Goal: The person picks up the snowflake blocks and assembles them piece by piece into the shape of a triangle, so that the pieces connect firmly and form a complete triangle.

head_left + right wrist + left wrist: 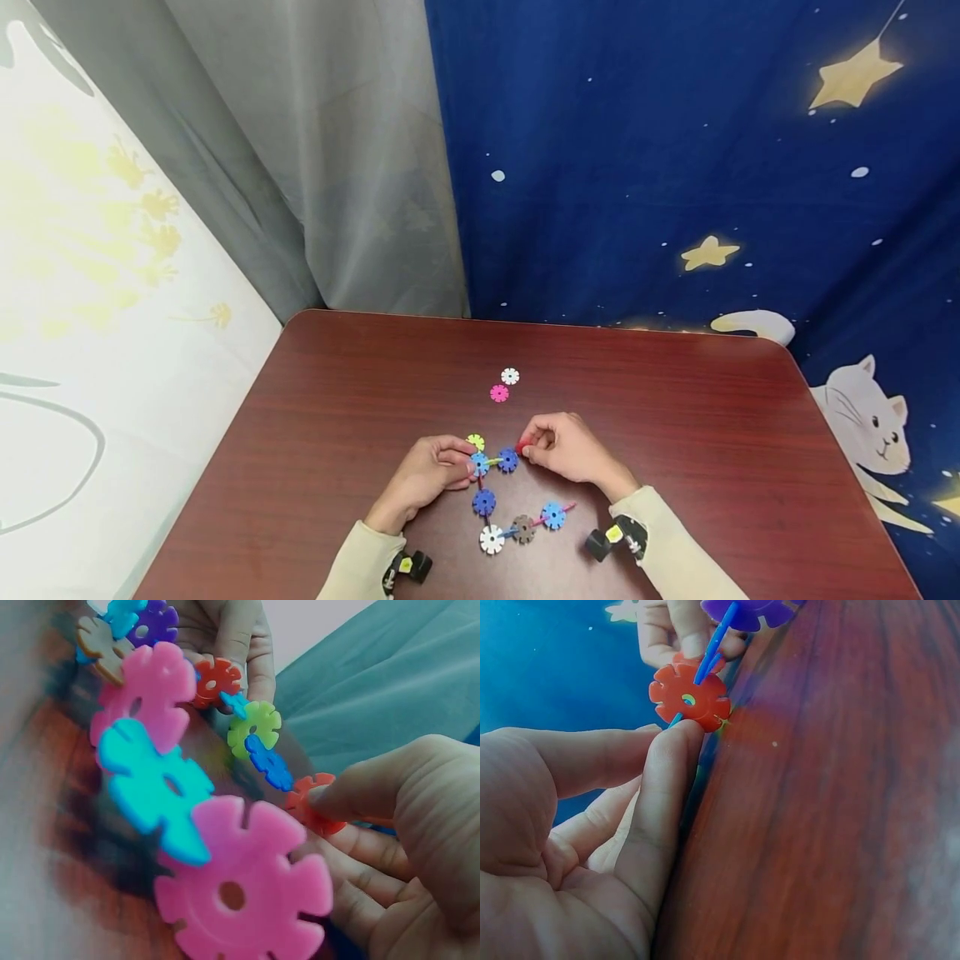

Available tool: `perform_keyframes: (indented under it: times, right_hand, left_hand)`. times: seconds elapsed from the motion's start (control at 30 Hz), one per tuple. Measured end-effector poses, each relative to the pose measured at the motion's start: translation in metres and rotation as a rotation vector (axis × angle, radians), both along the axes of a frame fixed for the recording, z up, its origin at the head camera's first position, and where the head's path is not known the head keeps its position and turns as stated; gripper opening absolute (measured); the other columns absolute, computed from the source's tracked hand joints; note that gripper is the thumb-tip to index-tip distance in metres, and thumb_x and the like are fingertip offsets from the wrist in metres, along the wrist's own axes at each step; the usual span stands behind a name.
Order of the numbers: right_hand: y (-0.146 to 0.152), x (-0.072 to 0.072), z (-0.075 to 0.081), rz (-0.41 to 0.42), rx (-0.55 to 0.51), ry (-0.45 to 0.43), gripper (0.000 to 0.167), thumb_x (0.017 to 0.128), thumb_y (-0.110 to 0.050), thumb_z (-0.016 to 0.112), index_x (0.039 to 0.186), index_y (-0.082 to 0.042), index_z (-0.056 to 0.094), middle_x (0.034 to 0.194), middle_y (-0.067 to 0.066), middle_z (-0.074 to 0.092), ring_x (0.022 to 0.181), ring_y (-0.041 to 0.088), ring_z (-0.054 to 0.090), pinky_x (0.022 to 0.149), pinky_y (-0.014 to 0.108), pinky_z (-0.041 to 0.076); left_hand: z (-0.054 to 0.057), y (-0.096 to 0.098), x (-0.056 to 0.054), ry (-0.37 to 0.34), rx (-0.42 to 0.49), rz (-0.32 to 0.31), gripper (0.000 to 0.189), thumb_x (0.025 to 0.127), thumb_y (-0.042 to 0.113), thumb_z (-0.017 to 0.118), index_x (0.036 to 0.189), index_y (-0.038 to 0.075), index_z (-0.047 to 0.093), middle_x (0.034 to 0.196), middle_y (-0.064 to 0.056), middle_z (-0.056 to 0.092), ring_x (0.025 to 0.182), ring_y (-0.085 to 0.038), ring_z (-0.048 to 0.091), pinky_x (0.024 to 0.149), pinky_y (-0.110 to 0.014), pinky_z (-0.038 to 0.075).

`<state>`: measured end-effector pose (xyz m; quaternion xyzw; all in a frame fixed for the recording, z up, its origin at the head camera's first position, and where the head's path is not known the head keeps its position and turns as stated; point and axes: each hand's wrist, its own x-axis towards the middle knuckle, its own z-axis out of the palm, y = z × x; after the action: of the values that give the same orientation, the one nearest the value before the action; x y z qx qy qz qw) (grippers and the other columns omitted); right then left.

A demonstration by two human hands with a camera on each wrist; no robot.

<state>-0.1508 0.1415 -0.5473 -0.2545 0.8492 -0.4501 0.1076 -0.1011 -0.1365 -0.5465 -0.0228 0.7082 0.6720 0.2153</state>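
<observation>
Slotted plastic snowflake discs are joined edge to edge into a bent chain on the table. My left hand [435, 472] pinches the chain near its far corner, at a light blue disc [479, 464]; in the left wrist view its fingertips are right at a red disc [688, 696]. Between thumb and fingers, my right hand [567, 450] holds another red disc [319, 804], against a blue disc [507, 460] at that end. Toward me the chain runs through a white disc [491, 541] and a grey-brown disc [523, 529], ending in a pink disc [240, 881].
A yellow-green disc [476, 442] lies just beyond my left fingertips. Farther back on the brown table [360, 375] are a loose white disc [510, 377] and a pink disc [499, 393]. Grey and blue curtains [570, 167] hang behind the table's far edge.
</observation>
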Motion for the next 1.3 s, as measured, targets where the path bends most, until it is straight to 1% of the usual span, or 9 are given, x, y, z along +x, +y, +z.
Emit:
perform_keyframes:
  times: [0.13, 0.27, 0.37, 0.43, 0.53, 0.83, 1.03, 1.13, 1.3]
  right_hand:
    - [0.002, 0.004, 0.001, 0.004, 0.001, 0.019, 0.01, 0.09, -0.01, 0.081, 0.089, -0.02, 0.079, 0.075, -0.014, 0.071, 0.064, 0.003, 0.063, 0.058, 0.021, 0.053]
    - [0.003, 0.007, 0.001, -0.008, -0.003, 0.035, 0.008, 0.089, -0.011, 0.082, 0.087, -0.018, 0.08, 0.074, -0.015, 0.072, 0.062, 0.003, 0.062, 0.055, 0.02, 0.051]
    - [0.004, 0.009, 0.0, -0.012, -0.014, 0.053, 0.01, 0.087, -0.01, 0.083, 0.085, -0.019, 0.08, 0.075, -0.015, 0.073, 0.062, 0.002, 0.06, 0.054, 0.02, 0.051]
    - [0.004, 0.009, -0.001, -0.012, -0.022, 0.069, 0.013, 0.085, -0.009, 0.084, 0.085, -0.021, 0.08, 0.076, -0.015, 0.073, 0.062, 0.0, 0.06, 0.054, 0.02, 0.051]
    - [0.004, 0.01, -0.003, -0.009, -0.028, 0.086, 0.014, 0.084, -0.009, 0.085, 0.084, -0.022, 0.081, 0.078, -0.015, 0.073, 0.062, -0.002, 0.06, 0.054, 0.02, 0.052]
    - [0.003, 0.012, -0.005, -0.004, -0.079, 0.106, 0.013, 0.085, -0.008, 0.087, 0.087, -0.02, 0.082, 0.081, -0.012, 0.075, 0.065, -0.001, 0.064, 0.056, 0.021, 0.056]
    - [0.001, 0.012, -0.005, 0.016, -0.094, 0.123, 0.012, 0.086, -0.009, 0.087, 0.088, -0.02, 0.084, 0.082, -0.012, 0.075, 0.066, -0.001, 0.064, 0.056, 0.022, 0.056]
    - [0.001, 0.012, -0.005, 0.02, -0.096, 0.13, 0.011, 0.086, -0.01, 0.087, 0.09, -0.021, 0.085, 0.081, -0.013, 0.074, 0.066, -0.001, 0.062, 0.057, 0.02, 0.054]
    - [-0.002, 0.015, -0.007, 0.008, -0.091, 0.153, 0.01, 0.087, -0.011, 0.088, 0.089, -0.022, 0.086, 0.077, -0.015, 0.071, 0.063, -0.003, 0.056, 0.053, 0.018, 0.048]
  left_hand:
    - [0.0, 0.0, 0.0, -0.005, 0.002, -0.003, 0.028, 0.095, -0.004, 0.073, 0.121, -0.011, 0.067, 0.096, -0.014, 0.075, 0.081, -0.015, 0.075, 0.076, -0.029, 0.067]
    - [0.0, 0.0, 0.0, -0.01, -0.004, -0.003, 0.027, 0.094, -0.004, 0.073, 0.12, -0.01, 0.068, 0.093, -0.011, 0.074, 0.08, -0.014, 0.075, 0.075, -0.028, 0.067]
    - [-0.001, -0.001, -0.001, -0.014, -0.005, -0.004, 0.025, 0.094, -0.004, 0.073, 0.119, -0.009, 0.068, 0.091, -0.01, 0.073, 0.08, -0.014, 0.075, 0.075, -0.028, 0.067]
    - [-0.001, -0.001, -0.001, -0.01, -0.003, -0.007, 0.025, 0.094, -0.005, 0.073, 0.119, -0.009, 0.068, 0.091, -0.01, 0.073, 0.08, -0.014, 0.075, 0.075, -0.028, 0.067]
    - [-0.001, -0.001, -0.001, -0.008, -0.003, -0.007, 0.025, 0.095, -0.004, 0.072, 0.119, -0.01, 0.068, 0.091, -0.01, 0.073, 0.081, -0.014, 0.075, 0.075, -0.028, 0.067]
    - [0.001, 0.0, -0.001, -0.016, -0.005, -0.006, 0.024, 0.095, -0.003, 0.073, 0.118, -0.01, 0.068, 0.093, -0.013, 0.074, 0.082, -0.014, 0.076, 0.075, -0.028, 0.067]
    - [0.0, 0.0, -0.001, -0.007, -0.003, -0.004, 0.024, 0.095, -0.003, 0.073, 0.117, -0.011, 0.068, 0.093, -0.014, 0.075, 0.08, -0.014, 0.075, 0.074, -0.028, 0.067]
    - [-0.002, 0.0, -0.001, 0.005, -0.008, 0.004, 0.023, 0.094, -0.004, 0.074, 0.115, -0.011, 0.069, 0.094, -0.014, 0.076, 0.08, -0.015, 0.076, 0.074, -0.028, 0.067]
    - [-0.002, 0.003, 0.002, 0.014, -0.029, 0.029, 0.02, 0.093, -0.005, 0.075, 0.111, -0.012, 0.07, 0.093, -0.014, 0.078, 0.079, -0.016, 0.076, 0.073, -0.03, 0.067]
